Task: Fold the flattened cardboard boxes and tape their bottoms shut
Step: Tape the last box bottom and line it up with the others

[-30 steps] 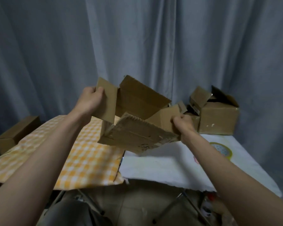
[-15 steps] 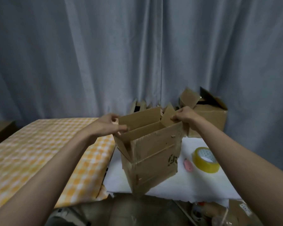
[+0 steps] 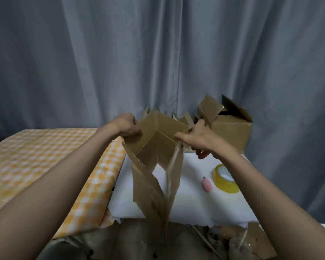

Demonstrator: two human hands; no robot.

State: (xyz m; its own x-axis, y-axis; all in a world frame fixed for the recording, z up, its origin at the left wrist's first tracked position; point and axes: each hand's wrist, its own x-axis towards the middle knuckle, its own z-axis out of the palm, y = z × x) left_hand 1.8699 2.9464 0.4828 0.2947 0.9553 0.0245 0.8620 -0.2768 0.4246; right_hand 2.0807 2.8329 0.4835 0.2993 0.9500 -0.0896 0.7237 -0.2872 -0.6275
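Since half a second ago we see the cardboard box [image 3: 154,147] tip over, its open flaps hanging toward us above the white desk [image 3: 191,201]. Left hand [image 3: 127,124] fingers pinch its left panel; right hand [image 3: 199,139] grips the right edge.

Brown cardboard box [image 3: 154,145], half-opened, upright

A cardboard box [image 3: 154,147] is hanging between the left hand [image 3: 127,124] and right hand [image 3: 203,140], before the tabletop [image 3: 191,203]. To its right, a tape roll [image 3: 225,180] is lying on the tabletop, an assembled box [image 3: 231,132] sitting behind it.
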